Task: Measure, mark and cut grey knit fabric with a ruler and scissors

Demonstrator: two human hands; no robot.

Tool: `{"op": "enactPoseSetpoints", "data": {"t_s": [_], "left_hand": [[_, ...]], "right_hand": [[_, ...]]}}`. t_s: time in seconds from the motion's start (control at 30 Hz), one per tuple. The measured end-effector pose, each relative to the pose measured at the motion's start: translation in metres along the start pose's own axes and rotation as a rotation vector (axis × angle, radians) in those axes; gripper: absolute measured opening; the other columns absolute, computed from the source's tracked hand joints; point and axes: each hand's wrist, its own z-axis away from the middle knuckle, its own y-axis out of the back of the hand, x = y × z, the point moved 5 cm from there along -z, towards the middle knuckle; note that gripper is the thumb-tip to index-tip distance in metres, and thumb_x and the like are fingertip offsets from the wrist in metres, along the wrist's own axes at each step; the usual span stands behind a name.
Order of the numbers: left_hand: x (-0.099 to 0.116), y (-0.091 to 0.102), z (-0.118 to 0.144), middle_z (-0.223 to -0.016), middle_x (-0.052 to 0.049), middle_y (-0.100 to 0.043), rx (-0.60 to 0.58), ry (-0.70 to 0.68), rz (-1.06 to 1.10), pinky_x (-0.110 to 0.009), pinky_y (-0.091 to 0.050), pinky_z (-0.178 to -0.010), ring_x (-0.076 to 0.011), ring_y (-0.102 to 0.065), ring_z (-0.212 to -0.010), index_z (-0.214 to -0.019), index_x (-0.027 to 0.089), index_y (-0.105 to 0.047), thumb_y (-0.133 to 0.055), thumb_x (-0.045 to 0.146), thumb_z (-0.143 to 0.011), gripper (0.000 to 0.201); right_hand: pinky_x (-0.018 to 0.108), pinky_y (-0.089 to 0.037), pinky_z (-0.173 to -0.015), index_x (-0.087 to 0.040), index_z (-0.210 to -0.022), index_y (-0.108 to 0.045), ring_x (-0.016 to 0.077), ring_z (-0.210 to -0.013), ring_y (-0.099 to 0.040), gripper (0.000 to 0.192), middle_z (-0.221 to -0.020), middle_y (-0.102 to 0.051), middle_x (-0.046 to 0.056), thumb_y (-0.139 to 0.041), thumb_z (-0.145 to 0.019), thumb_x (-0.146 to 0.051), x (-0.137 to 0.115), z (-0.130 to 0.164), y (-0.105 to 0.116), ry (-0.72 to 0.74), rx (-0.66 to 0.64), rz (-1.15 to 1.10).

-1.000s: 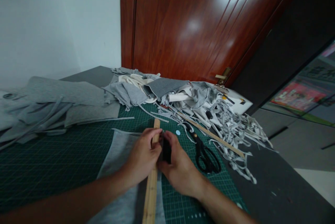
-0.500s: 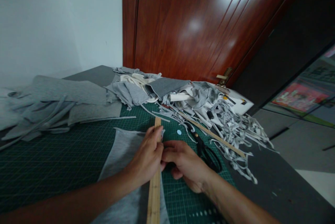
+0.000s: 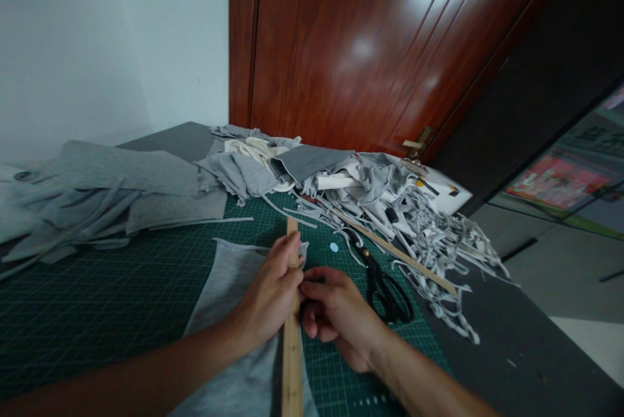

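Here, my left hand (image 3: pixel 270 293) presses flat on the wooden ruler (image 3: pixel 292 339), pinning it over the grey fabric panel (image 3: pixel 229 319) on the green cutting mat (image 3: pixel 97 293). My right hand (image 3: pixel 336 313) sits just beside the ruler at its 3 o'clock, fingers curled tight; what the grip encloses I cannot tell. Black scissors (image 3: pixel 385 290) lie nearby, at 2 o'clock of that hand. Fabric scraps (image 3: pixel 429 235) heap at the counter's (image 3: pixel 511 352) 12 o'clock edge.
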Motion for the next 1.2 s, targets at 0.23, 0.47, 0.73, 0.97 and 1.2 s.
{"op": "enactPoseSetpoints", "data": {"t_s": [0.23, 0.47, 0.73, 0.97, 1.2], "left_hand": [[0.002, 0.002, 0.001, -0.168, -0.011, -0.049, 0.026, 0.046, 0.092, -0.056, -0.044, -0.126, -0.0363, -0.056, -0.148, -0.159, 0.021, -0.053, -0.057, 0.017, -0.081, 0.079], [0.014, 0.001, 0.003, -0.163, -0.020, -0.054, 0.003, 0.248, 0.367, -0.056, -0.056, -0.113, -0.0356, -0.073, -0.124, -0.166, 0.016, -0.040, -0.068, 0.020, -0.075, 0.095], [0.016, 0.003, 0.001, -0.164, -0.021, -0.053, -0.007, 0.223, 0.343, -0.053, -0.049, -0.121, -0.0360, -0.063, -0.142, -0.163, 0.013, -0.041, -0.064, 0.014, -0.072, 0.095], [0.011, 0.002, -0.005, -0.169, -0.018, -0.048, -0.029, 0.008, -0.065, -0.050, -0.043, -0.128, -0.0297, -0.056, -0.150, -0.162, 0.012, -0.044, -0.050, 0.013, -0.082, 0.080], [0.019, -0.012, 0.004, -0.177, -0.020, -0.028, -0.087, -0.270, -0.650, -0.059, -0.029, -0.135, -0.0373, -0.023, -0.167, -0.149, 0.011, -0.056, -0.049, 0.014, -0.094, 0.055]], "right_hand": [[0.017, -0.016, -0.034, -0.012, -0.103, -0.065, 0.0058, -0.041, -0.050, 0.051, -0.062, -0.064, -0.005, -0.077, -0.060, -0.037, -0.002, 0.005, 0.006, 0.046, 0.030, -0.033], [0.019, -0.014, -0.035, -0.013, -0.092, -0.070, 0.0054, -0.037, -0.042, 0.041, -0.050, -0.057, -0.008, -0.081, -0.064, -0.041, 0.000, 0.002, 0.014, 0.042, 0.041, 0.023], [0.021, -0.018, -0.037, -0.020, -0.085, -0.061, 0.0052, -0.033, -0.037, 0.026, -0.047, -0.057, -0.009, -0.075, -0.084, -0.042, 0.004, 0.003, 0.016, 0.107, 0.036, 0.151], [0.021, -0.025, -0.040, -0.026, -0.096, -0.048, 0.0090, -0.039, -0.045, 0.024, -0.059, -0.058, -0.011, -0.068, -0.087, -0.035, 0.008, -0.005, 0.024, 0.216, 0.095, 0.244], [0.027, -0.040, -0.060, -0.020, -0.093, -0.062, 0.0178, -0.065, -0.062, 0.019, -0.076, -0.068, -0.001, -0.068, -0.085, -0.004, 0.000, 0.002, 0.027, 0.470, 0.197, 0.612]]}}
